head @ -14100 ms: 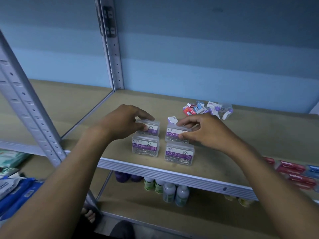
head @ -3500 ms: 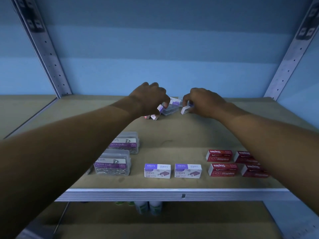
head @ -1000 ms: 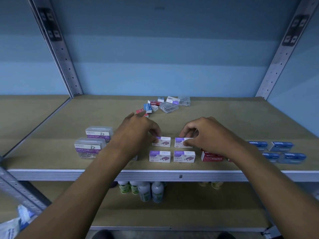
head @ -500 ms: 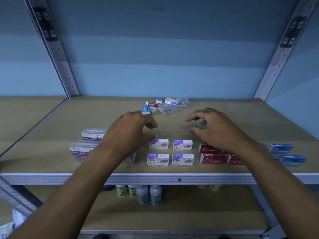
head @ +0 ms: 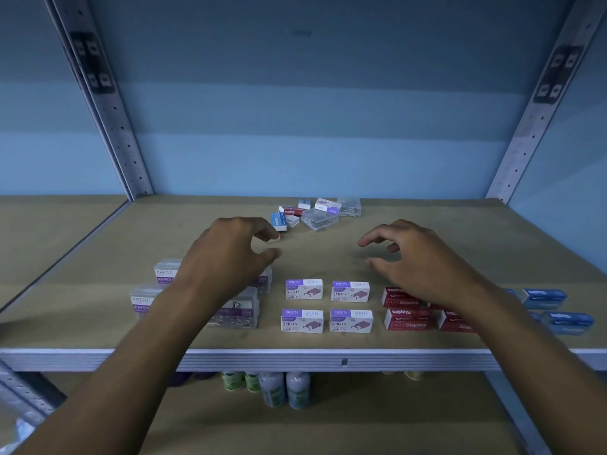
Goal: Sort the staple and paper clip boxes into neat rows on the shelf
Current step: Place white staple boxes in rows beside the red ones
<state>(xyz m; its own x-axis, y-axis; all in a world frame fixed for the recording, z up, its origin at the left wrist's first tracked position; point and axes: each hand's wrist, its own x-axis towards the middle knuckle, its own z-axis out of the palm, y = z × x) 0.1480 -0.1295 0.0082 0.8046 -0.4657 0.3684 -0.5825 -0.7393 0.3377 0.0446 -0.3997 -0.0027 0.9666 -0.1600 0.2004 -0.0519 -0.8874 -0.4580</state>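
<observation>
My fingers (head: 377,239) hang loosely curled on both hands, holding nothing: left hand (head: 226,254) and right hand (head: 417,257) hover over the shelf (head: 460,238), between the finished rows and the unsorted pile (head: 315,213) at the back. I judge the next step is reaching back there; I'd take one box per hand, pinching it by the long sides, and set it square behind its matching colour. The white-and-purple boxes (head: 328,305) read "KREATI STAPLES", the red boxes (head: 407,310) "10 Staples", the clear boxes (head: 164,274) "KREATI PAPER". The blue boxes (head: 555,308) are too blurred to read.
</observation>
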